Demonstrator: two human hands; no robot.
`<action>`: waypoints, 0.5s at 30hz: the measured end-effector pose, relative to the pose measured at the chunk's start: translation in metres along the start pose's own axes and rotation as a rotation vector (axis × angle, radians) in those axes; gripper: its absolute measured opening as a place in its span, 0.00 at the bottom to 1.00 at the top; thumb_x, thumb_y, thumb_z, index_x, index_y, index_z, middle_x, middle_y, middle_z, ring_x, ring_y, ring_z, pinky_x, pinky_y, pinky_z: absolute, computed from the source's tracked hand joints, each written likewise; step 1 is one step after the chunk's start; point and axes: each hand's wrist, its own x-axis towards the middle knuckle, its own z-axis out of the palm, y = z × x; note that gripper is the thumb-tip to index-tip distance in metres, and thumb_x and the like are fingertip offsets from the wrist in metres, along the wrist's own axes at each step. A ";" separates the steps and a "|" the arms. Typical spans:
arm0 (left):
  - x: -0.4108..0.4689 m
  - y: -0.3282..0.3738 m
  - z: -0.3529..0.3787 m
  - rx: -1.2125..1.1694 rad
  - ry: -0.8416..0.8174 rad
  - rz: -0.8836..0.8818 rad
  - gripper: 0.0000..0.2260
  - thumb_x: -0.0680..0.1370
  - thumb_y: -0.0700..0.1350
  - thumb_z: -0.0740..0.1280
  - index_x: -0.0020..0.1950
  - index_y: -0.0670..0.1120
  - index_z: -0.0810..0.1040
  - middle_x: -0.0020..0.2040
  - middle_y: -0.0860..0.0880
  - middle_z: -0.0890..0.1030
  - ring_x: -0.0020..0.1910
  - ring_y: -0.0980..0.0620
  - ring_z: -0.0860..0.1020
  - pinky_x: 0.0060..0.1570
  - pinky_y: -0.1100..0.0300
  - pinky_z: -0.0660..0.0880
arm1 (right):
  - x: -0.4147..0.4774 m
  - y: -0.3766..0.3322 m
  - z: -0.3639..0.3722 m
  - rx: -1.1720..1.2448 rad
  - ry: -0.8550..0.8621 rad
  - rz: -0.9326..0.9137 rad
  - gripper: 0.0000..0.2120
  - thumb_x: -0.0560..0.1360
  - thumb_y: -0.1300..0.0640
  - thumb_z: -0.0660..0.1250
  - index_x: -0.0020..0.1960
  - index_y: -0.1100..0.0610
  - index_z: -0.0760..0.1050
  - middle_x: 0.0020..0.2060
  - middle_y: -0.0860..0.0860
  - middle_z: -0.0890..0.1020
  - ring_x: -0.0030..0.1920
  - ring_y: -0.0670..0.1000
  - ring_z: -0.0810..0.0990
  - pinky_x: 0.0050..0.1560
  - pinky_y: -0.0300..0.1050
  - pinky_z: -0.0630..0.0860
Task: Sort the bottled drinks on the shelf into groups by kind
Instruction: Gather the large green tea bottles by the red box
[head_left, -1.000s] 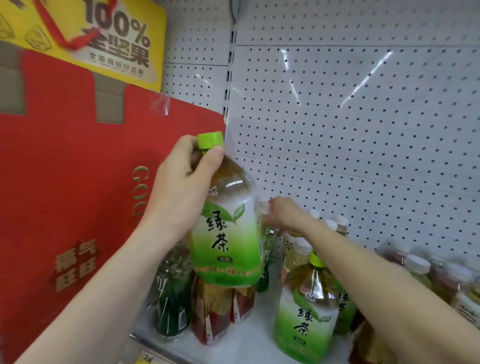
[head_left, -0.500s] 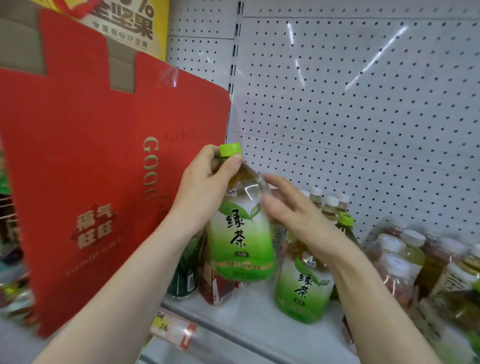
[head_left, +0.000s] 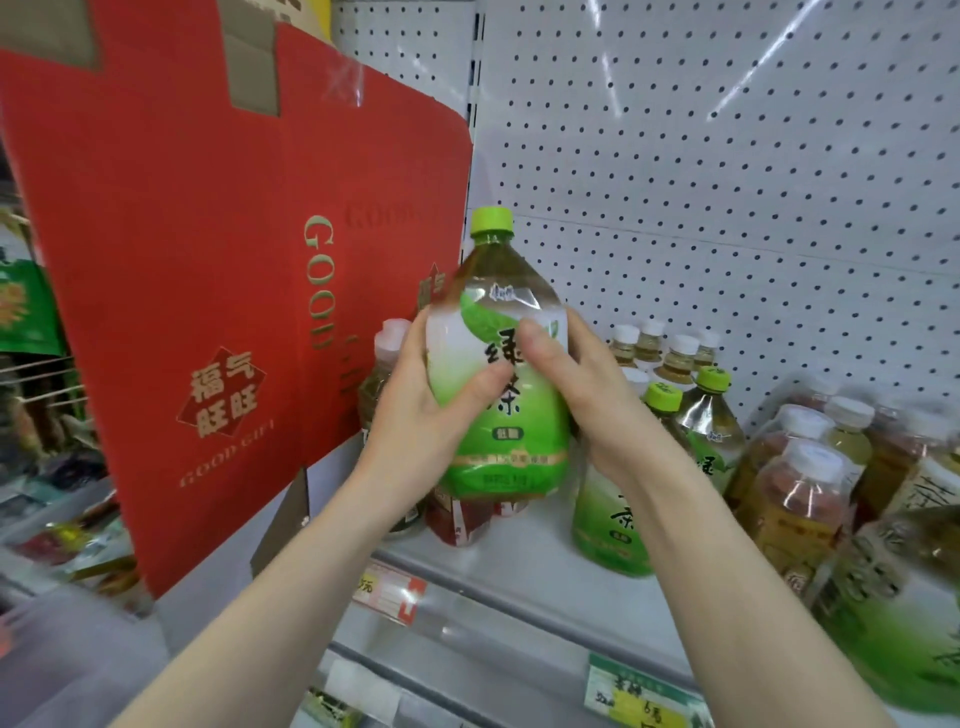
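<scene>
Here, at the centre of the frame, we grip the large green tea bottle (head_left: 498, 374) upright in mid-air with both hands, our left hand (head_left: 423, 415) and right hand (head_left: 587, 395) curled round its label, above the white shelf (head_left: 519, 566) beside the red gift box (head_left: 208, 260).
</scene>
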 end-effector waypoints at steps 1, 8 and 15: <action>0.001 0.001 -0.006 0.005 0.040 0.002 0.32 0.69 0.58 0.75 0.70 0.52 0.69 0.57 0.63 0.81 0.57 0.61 0.80 0.58 0.57 0.77 | 0.006 -0.003 -0.002 -0.009 -0.014 0.011 0.26 0.76 0.37 0.62 0.66 0.52 0.74 0.56 0.50 0.85 0.59 0.50 0.84 0.60 0.49 0.79; -0.008 -0.001 -0.050 -0.027 0.235 -0.052 0.36 0.67 0.57 0.77 0.71 0.51 0.69 0.55 0.53 0.83 0.54 0.53 0.83 0.56 0.46 0.80 | 0.026 0.018 -0.033 -0.853 0.011 0.097 0.22 0.77 0.46 0.69 0.69 0.49 0.71 0.59 0.50 0.79 0.58 0.49 0.79 0.62 0.52 0.77; -0.037 -0.031 -0.069 -0.022 0.251 -0.138 0.38 0.65 0.59 0.75 0.72 0.54 0.68 0.61 0.50 0.81 0.59 0.47 0.81 0.59 0.40 0.77 | 0.027 0.049 -0.008 -0.863 0.150 0.002 0.26 0.76 0.37 0.65 0.70 0.47 0.72 0.71 0.52 0.71 0.71 0.52 0.69 0.69 0.53 0.68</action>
